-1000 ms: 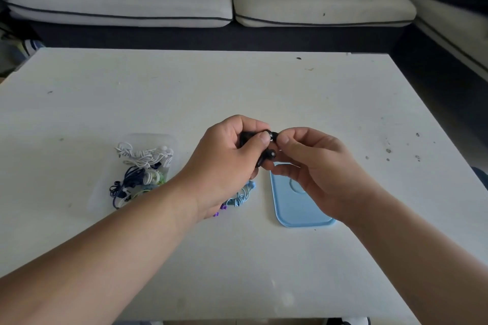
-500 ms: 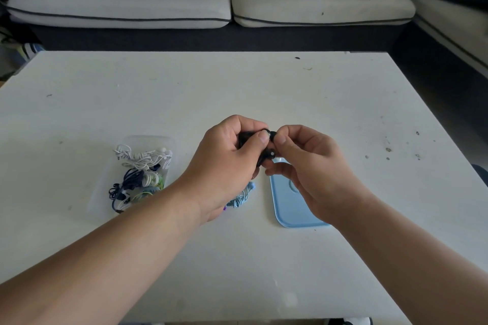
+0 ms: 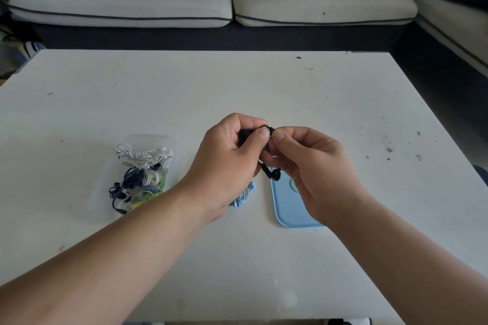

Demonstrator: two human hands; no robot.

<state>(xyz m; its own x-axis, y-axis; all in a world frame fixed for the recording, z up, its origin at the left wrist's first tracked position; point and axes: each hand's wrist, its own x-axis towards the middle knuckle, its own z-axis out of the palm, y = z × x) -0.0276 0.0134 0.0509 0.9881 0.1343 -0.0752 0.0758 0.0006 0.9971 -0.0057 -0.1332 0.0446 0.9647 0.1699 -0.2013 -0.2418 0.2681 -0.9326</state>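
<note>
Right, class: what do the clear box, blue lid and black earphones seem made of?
Clear box: likely frosted plastic; coiled earphones show through.
Blue lid: probably matte moulded plastic, rounded corners.
Black earphones: seemingly plastic bud, rubbery cable; hard to confirm.

You will find no readable text, label, brand, number or sign here, neither on the black earphones (image 3: pixel 275 175), the blue lid (image 3: pixel 289 208), the clear box (image 3: pixel 101 192), the white table (image 3: pixel 237 82) nor the sofa (image 3: pixel 118 0).
</note>
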